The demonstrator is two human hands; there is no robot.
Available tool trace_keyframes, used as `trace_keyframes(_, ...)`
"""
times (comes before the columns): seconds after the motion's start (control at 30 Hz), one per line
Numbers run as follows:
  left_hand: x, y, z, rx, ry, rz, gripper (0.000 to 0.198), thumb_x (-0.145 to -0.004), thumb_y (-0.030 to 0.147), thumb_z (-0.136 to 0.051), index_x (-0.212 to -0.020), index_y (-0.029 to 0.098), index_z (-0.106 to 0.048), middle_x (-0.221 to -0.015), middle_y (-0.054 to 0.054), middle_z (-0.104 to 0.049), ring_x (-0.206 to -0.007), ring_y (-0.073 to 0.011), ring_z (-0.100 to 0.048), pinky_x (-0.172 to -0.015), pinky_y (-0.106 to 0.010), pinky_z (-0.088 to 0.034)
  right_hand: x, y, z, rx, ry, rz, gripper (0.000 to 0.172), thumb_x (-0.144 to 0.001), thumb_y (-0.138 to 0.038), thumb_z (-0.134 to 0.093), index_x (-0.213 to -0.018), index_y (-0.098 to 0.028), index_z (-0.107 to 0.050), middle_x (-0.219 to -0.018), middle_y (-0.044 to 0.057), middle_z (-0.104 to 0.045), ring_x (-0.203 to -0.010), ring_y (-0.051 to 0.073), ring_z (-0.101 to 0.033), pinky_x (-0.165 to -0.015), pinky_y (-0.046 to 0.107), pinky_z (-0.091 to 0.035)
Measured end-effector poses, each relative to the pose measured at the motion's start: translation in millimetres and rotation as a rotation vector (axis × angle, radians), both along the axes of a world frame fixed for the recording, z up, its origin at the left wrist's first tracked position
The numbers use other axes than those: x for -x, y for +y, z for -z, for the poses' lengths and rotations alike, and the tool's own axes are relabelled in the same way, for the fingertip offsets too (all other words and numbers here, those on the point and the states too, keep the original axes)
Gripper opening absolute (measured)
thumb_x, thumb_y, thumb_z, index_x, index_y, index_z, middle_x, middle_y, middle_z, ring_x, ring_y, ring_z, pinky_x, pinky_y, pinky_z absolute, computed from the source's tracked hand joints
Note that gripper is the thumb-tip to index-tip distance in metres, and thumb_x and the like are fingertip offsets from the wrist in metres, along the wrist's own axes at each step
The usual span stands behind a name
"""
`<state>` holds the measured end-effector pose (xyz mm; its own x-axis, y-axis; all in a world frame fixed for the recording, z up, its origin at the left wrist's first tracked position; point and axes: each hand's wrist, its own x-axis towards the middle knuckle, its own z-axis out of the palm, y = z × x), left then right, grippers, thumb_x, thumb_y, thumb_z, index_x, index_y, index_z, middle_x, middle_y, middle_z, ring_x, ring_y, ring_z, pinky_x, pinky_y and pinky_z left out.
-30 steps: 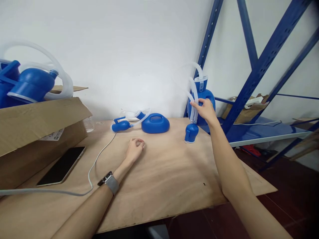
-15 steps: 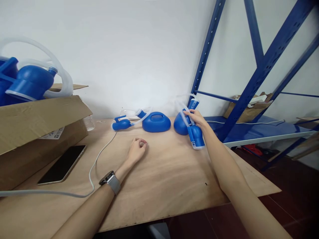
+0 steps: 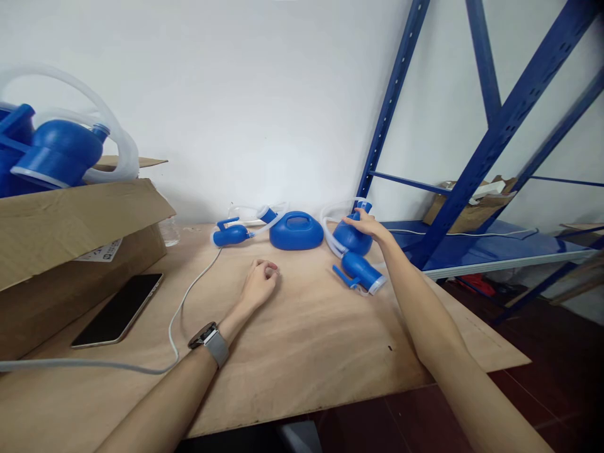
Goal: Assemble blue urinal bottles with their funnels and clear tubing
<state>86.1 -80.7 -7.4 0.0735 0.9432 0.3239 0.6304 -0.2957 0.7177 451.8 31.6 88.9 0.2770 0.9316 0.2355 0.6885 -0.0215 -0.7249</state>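
My right hand (image 3: pixel 365 224) is at the top of a blue plastic urinal jug (image 3: pixel 353 240), its fingers stretched out and hiding part of the jug. A clear hose (image 3: pixel 326 228) loops to the left of that jug. In front lies a blue urinal cup with a handle (image 3: pixel 359 270) on its side, apart from my fingers. My left hand (image 3: pixel 262 282) rests on the table with curled fingers and nothing visible in them. Between the hands, farther back, stands another blue jug (image 3: pixel 296 231) with a moulded handle. To its left lies a second blue cup (image 3: pixel 230 234) joined to a hose.
A cardboard box (image 3: pixel 85 220) with more blue cups (image 3: pixel 66 151) and hoses stands at the left. A phone (image 3: pixel 117 311) and a white cable (image 3: pixel 177 336) lie on the wooden table (image 3: pixel 302 352). Blue metal shelving (image 3: pixel 495 239) holds a small carton (image 3: pixel 465 207) at the right.
The blue cup that was upright under my right hand now lies on its side on the table, out of my fingers. Its hose has dropped lower. My left hand has stayed put.
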Motion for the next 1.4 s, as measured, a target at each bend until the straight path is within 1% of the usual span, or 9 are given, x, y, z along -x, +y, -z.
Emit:
trace_keyframes(0.1, 8, 1, -5.6, -0.049, 0.102, -0.020, 0.024, -0.090, 0.024, -0.055, -0.110, 0.018, -0.066, -0.129, -0.014, -0.059, -0.092, -0.0233, -0.067, -0.091, -0.039, -0.052, 11, -13, -22.0, 0.025, -0.148, 0.006, 0.079, -0.082, -0.055, -0.075, -0.145, -0.015, -0.050, -0.150, 0.025, -0.042, -0.140, 0.040, -0.042, -0.117, 0.051, -0.032)
trace_keyframes(0.27, 52, 11, -15.0, -0.192, 0.550, -0.066, 0.044, -0.093, 0.025, -0.048, -0.135, 0.015, -0.054, -0.148, -0.021, -0.047, -0.112, -0.0345, -0.064, -0.093, -0.046, -0.051, 71, -41, -43.1, -0.201, -0.260, -0.326, 0.058, -0.090, -0.053, -0.067, -0.141, -0.027, -0.056, -0.142, 0.013, -0.048, -0.138, 0.029, -0.046, -0.118, 0.044, -0.034)
trace_keyframes(0.43, 128, 28, -10.7, -0.145, 0.638, -0.241, 0.049, -0.096, 0.035, -0.041, -0.137, 0.012, -0.054, -0.137, -0.022, -0.056, -0.109, -0.0341, -0.066, -0.092, -0.045, -0.051, 167, -73, -5.3, -0.306, -0.469, -0.659, 0.039, -0.096, -0.039, -0.063, -0.130, -0.019, -0.063, -0.136, 0.014, -0.056, -0.132, 0.028, -0.050, -0.116, 0.046, -0.037)
trace_keyframes(0.53, 166, 40, -3.0, -0.075, 0.662, -0.308, 0.057, -0.096, 0.042, -0.034, -0.138, 0.009, -0.054, -0.137, -0.024, -0.057, -0.109, -0.0367, -0.065, -0.088, -0.046, -0.052, 221, -80, 28.6, -0.291, -0.701, -0.751, 0.046, -0.095, -0.037, -0.064, -0.136, -0.017, -0.058, -0.143, 0.018, -0.053, -0.133, 0.033, -0.048, -0.106, 0.047, -0.046)
trace_keyframes(0.63, 184, 49, 2.2, -0.055, 0.650, -0.249, 0.055, -0.094, 0.040, -0.036, -0.133, 0.009, -0.059, -0.129, -0.022, -0.064, -0.111, -0.0338, -0.065, -0.092, -0.043, -0.052, 266, -67, 45.4, -0.334, -0.841, -0.708, 0.062, -0.094, -0.032, -0.064, -0.148, -0.008, -0.045, -0.150, 0.025, -0.047, -0.139, 0.037, -0.042, -0.110, 0.051, -0.041)
trace_keyframes(0.8, 187, 49, -0.1, -0.064, 0.663, -0.257, 0.042, -0.091, 0.027, -0.038, -0.116, 0.017, -0.071, -0.121, -0.017, -0.071, -0.108, -0.0328, -0.066, -0.088, -0.042, -0.051, 313, -22, 39.7, -0.313, -0.878, -0.530, 0.082, -0.092, -0.029, -0.066, -0.157, -0.001, -0.026, -0.151, 0.032, -0.044, -0.143, 0.040, -0.040, -0.117, 0.055, -0.028)
trace_keyframes(0.93, 195, 37, -3.8, -0.043, 0.648, -0.455, 0.042, -0.091, 0.019, -0.035, -0.112, 0.017, -0.072, -0.112, -0.020, -0.074, -0.100, -0.0372, -0.068, -0.079, -0.045, -0.051, 316, -8, 44.1, -0.207, -0.876, -0.581, 0.068, -0.096, -0.024, -0.054, -0.155, -0.002, -0.030, -0.132, 0.028, -0.063, -0.124, 0.037, -0.058, -0.107, 0.051, -0.037)
trace_keyframes(1.1, 196, 26, -11.7, -0.130, 0.728, -0.560, 0.042, -0.089, 0.015, -0.034, -0.111, 0.012, -0.070, -0.114, -0.024, -0.069, -0.109, -0.0424, -0.060, -0.085, -0.053, -0.048, 285, -35, 59.6, -0.378, -0.888, -0.650, 0.050, -0.097, -0.013, -0.043, -0.147, -0.008, -0.043, -0.126, 0.021, -0.066, -0.118, 0.033, -0.058, -0.111, 0.053, -0.030)
trace_keyframes(1.4, 130, 15, -16.6, -0.268, 0.184, -0.105, 0.052, -0.100, 0.050, -0.032, -0.124, 0.015, -0.062, -0.117, -0.014, -0.072, -0.111, -0.0296, -0.066, -0.099, -0.040, -0.049, 225, -77, 78.5, -0.330, -0.873, -0.543, 0.045, -0.088, -0.010, -0.051, -0.134, -0.009, -0.053, -0.115, 0.018, -0.068, -0.111, 0.032, -0.056, -0.116, 0.054, -0.026)
